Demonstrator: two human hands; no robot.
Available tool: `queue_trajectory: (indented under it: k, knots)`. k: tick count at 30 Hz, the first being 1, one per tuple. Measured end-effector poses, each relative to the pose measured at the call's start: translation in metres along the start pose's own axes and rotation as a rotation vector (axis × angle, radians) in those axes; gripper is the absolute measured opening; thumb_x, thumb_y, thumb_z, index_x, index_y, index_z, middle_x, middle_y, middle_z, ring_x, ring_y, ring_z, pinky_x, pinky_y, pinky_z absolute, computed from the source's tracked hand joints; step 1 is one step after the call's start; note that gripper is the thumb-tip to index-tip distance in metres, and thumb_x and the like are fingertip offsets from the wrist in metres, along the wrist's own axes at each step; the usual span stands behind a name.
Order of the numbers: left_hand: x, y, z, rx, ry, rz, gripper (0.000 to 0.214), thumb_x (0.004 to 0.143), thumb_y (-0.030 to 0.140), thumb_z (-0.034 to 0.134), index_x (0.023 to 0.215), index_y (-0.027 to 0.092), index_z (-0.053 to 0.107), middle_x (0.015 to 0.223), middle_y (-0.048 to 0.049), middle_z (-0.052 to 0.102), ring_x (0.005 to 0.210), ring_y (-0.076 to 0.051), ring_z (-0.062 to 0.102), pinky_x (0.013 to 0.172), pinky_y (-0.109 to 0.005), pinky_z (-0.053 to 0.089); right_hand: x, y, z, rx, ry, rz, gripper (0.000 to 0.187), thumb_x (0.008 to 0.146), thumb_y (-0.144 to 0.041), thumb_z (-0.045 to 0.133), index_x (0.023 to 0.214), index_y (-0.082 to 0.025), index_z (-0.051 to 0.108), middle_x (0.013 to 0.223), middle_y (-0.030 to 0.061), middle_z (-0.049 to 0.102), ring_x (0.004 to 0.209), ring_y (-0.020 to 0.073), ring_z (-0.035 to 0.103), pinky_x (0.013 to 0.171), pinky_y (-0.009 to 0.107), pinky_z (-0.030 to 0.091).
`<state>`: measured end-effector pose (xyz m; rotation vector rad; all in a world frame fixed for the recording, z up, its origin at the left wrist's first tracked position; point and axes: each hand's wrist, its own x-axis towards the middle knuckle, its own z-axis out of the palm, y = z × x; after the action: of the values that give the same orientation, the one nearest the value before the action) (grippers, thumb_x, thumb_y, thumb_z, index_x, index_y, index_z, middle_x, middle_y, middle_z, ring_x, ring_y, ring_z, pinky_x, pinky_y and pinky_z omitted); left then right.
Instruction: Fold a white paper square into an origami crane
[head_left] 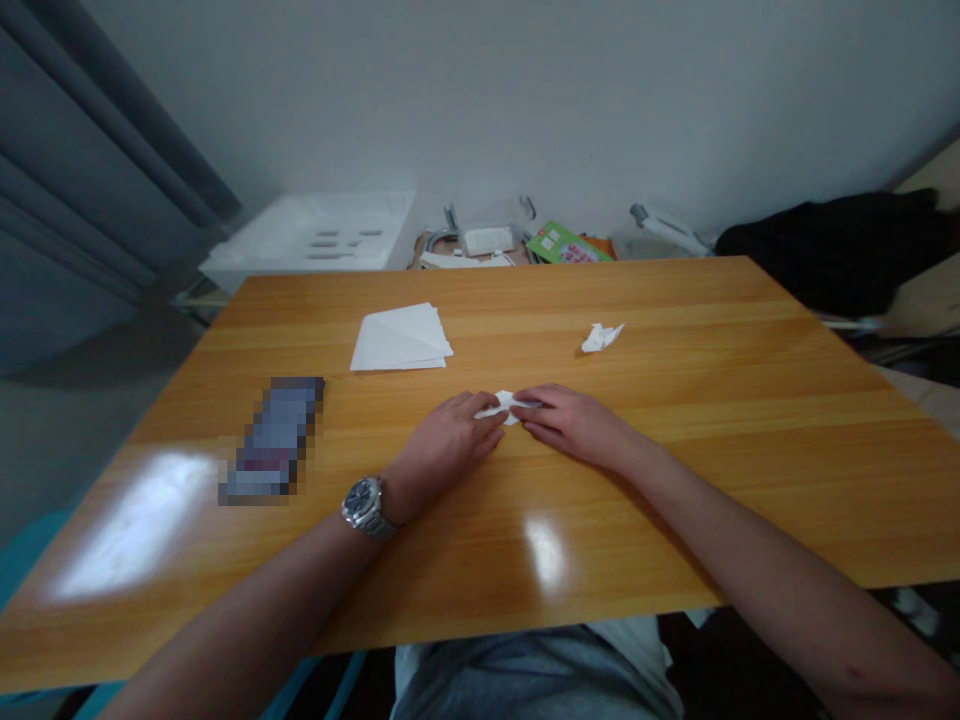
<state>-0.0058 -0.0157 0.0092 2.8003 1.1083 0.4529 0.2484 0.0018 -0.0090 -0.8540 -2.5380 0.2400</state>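
A small piece of folded white paper (506, 400) lies on the wooden table in front of me, its ends covered by my fingers. My left hand (456, 436) grips its left end between thumb and fingers; a metal watch (365, 503) is on that wrist. From the other side my right hand (574, 420) holds the right end, fingers closed over it. Beyond the right hand rests a crumpled-looking folded white paper piece (601, 338). Farther left lies a short stack of white paper sheets (403, 338).
On the left of the wooden table (675, 400) is a pixelated phone-like object (274, 440). Behind the table stand a white tray-like container (315, 235), a green booklet (566, 243) and assorted items. A black cloth (832, 245) lies at the back right.
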Motion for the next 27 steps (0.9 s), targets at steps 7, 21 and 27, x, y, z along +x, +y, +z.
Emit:
queue_trajectory:
  k: [7,21,27]
  knots:
    - [-0.001,0.003,-0.001,-0.014,-0.016,-0.012,0.031,0.105,0.025,0.048,0.131,0.024,0.063,0.124,-0.0096,0.064,0.108,-0.023,0.062,0.098,-0.042,0.054,0.0,-0.003,-0.006,-0.004,-0.023,-0.016,0.029,0.103,-0.025,0.055,0.127,-0.022,0.072,0.133,0.0134,0.069,0.119,0.0259,0.068,0.103,0.046,0.057]
    - [0.0,-0.003,-0.002,-0.015,-0.07,0.018,0.03,0.106,0.023,0.045,0.131,0.019,0.061,0.124,-0.0109,0.065,0.109,-0.023,0.063,0.097,-0.039,0.056,-0.001,-0.008,-0.005,-0.045,-0.037,0.025,0.028,0.103,-0.025,0.054,0.119,-0.016,0.075,0.133,0.0169,0.067,0.122,0.0268,0.064,0.106,0.046,0.054]
    - [-0.006,-0.013,-0.006,-0.041,-0.13,0.065,0.033,0.107,0.022,0.039,0.132,0.016,0.059,0.136,-0.0127,0.063,0.12,-0.023,0.063,0.103,-0.039,0.054,-0.002,-0.009,-0.005,-0.064,-0.028,0.032,0.027,0.103,-0.024,0.055,0.12,-0.019,0.075,0.133,0.0145,0.068,0.12,0.0261,0.066,0.104,0.046,0.056]
